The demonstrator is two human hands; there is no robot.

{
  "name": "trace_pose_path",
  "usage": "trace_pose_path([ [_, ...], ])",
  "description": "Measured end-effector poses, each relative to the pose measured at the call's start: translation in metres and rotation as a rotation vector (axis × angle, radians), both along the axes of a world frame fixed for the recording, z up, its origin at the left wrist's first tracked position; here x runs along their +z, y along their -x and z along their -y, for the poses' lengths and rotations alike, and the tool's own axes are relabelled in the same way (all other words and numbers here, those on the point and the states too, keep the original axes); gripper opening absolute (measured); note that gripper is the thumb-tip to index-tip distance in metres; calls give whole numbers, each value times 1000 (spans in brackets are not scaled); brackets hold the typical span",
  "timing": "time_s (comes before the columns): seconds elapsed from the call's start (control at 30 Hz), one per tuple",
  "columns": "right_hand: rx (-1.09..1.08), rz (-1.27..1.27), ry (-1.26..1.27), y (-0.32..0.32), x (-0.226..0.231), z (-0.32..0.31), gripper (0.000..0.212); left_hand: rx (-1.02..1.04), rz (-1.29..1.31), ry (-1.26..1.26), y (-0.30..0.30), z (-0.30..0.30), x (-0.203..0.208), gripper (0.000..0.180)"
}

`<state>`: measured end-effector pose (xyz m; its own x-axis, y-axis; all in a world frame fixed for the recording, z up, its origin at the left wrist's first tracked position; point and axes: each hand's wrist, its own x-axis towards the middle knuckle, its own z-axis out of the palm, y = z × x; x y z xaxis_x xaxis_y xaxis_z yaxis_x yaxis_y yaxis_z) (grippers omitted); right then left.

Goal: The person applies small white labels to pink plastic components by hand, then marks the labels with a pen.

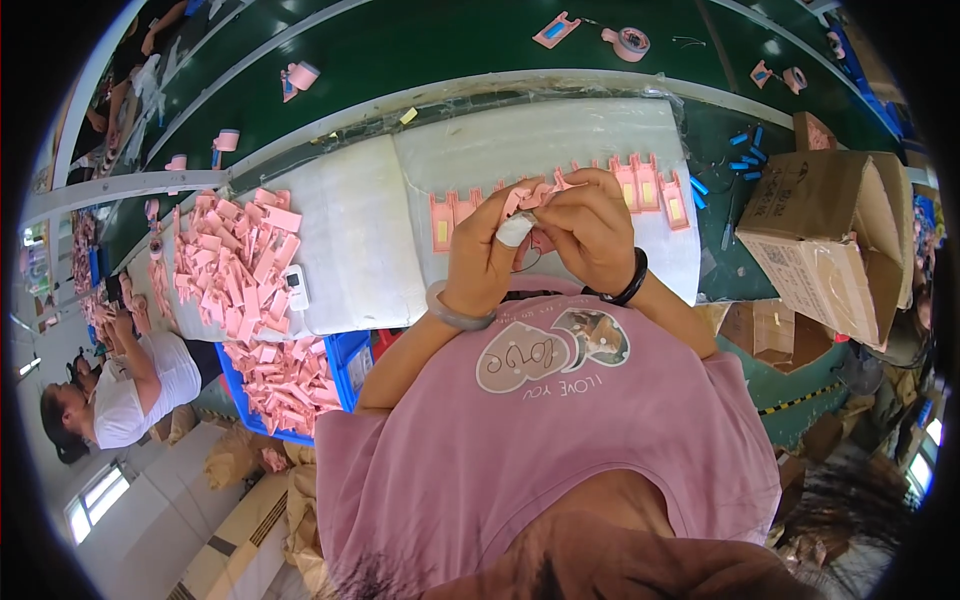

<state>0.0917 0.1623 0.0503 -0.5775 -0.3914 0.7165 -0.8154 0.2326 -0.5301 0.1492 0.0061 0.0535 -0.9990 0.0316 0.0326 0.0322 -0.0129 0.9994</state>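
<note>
Head view: left hand (482,252) and right hand (598,228) close together, both pinching a small pink part (537,196) between thumbs and fingers, held over the near edge of the worktop (355,225). Fingers hide most of it. Left thumb carries a white wrap (515,229); it could dull the grip and let the part slip, probably toward the lap. A thin dark wire seems to hang below; could snag or pull if the hands part quickly.

Row (441,226) of pink pieces with yellow patches just beyond; a forward knuckle could knock it askew. To the left, heap (235,255) beside a white device (297,288); heap could spill. Bin (350,362) below, loaded. Blue cylinders (743,164) and open carton (800,225) crowd the right side. Conveyor (450,40) beyond.
</note>
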Motion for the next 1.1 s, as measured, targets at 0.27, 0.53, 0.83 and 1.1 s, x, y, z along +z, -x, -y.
trace_pose_path([
  [0.27,-154,57,-83,11,-40,9,17,10,271,45,26,11,-34,32],
  [0.53,-177,307,-162,73,-87,-17,27,117,250,-106,144,64,-67,34],
  [0.83,-438,16,-431,262,-130,-11,29,621,0,753,278,198,-150,37],
  [1.1,-599,133,-1137,352,-171,12,16,500,-423,1038,259,160,-144,46],
])
